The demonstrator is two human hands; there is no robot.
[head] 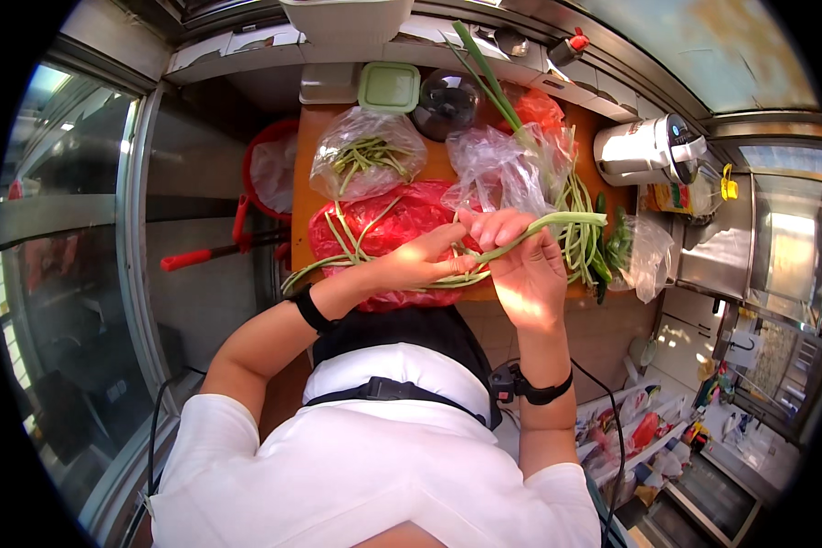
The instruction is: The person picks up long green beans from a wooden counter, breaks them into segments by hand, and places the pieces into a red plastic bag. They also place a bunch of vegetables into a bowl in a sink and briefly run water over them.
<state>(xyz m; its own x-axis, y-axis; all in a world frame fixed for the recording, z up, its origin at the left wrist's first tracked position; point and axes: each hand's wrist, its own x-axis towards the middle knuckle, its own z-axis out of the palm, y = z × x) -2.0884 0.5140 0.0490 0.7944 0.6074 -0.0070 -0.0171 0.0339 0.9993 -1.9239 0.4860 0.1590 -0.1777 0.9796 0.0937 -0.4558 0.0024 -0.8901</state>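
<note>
My right hand (524, 260) has its fingers curled around a long green bean (575, 218), whose pale thick end sticks out to the right. Just left of it, my left hand (421, 259) pinches the same bean between thumb and fingers. Both hands are above a crumpled red plastic bag (383, 229). More long beans (335, 257) trail across that bag and under my left forearm. At the right, a bunch of long beans (579, 246) lies beside my right hand. Short bean pieces (373, 154) lie in a clear plastic bag (325, 161) beyond the red one.
A green-lidded container (389, 87) and a dark glass bowl (445, 103) stand at the wooden table's (303, 157) back. Green onion stalks (490, 79) rise from a clear bag (493, 171). Cucumbers (599, 264), a white appliance (633, 152) and a yellow-capped bottle (716, 192) are right.
</note>
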